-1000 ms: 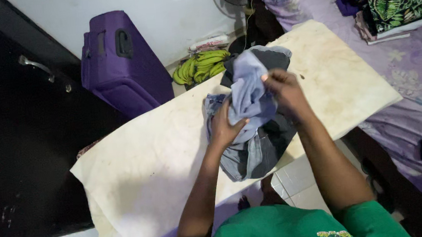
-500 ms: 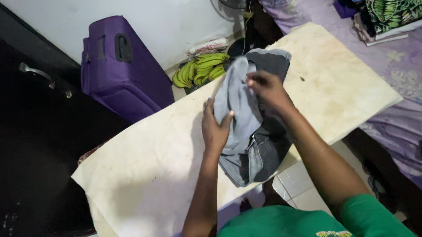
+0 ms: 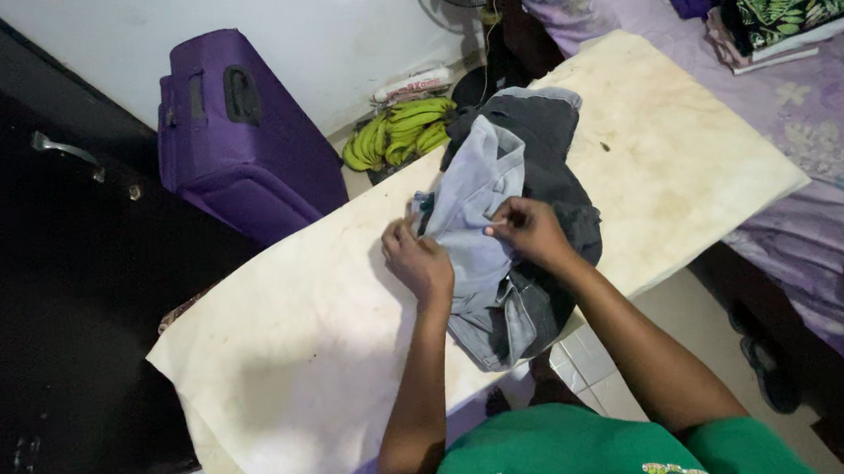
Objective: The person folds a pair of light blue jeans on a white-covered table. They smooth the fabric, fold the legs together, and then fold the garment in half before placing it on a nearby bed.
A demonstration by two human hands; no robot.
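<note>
While the left hand (image 3: 418, 262) and right hand (image 3: 530, 230) pinch the pale blue garment (image 3: 475, 213) atop dark trousers (image 3: 536, 158) on the cream surface (image 3: 299, 337), this limp, light cloth looks best gripped at hems.

We see soft, matt cloth here: a pale blue-grey garment (image 3: 474, 198), crumpled, over darker grey denim (image 3: 536, 158) with stitched seams. Under them the tabletop (image 3: 299, 327) wears a cream cloth cover, matt and blotchy with stains. Beside it, a purple suitcase (image 3: 234, 141) in woven fabric, a dark glossy door (image 3: 38, 327) with a shiny metal handle (image 3: 64, 152), and smooth-skinned green bananas (image 3: 399, 130).
</note>
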